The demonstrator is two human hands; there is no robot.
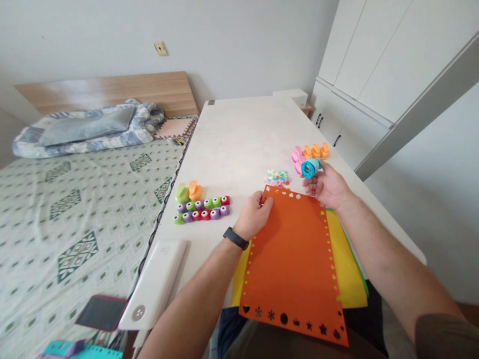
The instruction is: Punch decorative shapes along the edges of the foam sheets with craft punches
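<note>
An orange paper sheet (295, 259) with punched shapes along its edges lies on the white table (239, 134), over yellow sheets (350, 269). My left hand (254, 215), a black band on its wrist, pinches the sheet's far left corner with closed fingers. My right hand (327, 187) is raised just beyond the sheet's far right corner and grips a turquoise craft punch (310, 168). A small heap of colourful punched-out bits (277, 176) lies between my hands, just past the sheet.
Two rows of small red, purple and green punches (204, 209) sit left of the sheet, with a green and an orange punch (189, 191) behind. Pink and orange punches (310, 151) stand at the right. A white flat device (155, 284), a phone (101, 312) and a bed (75, 199) lie left.
</note>
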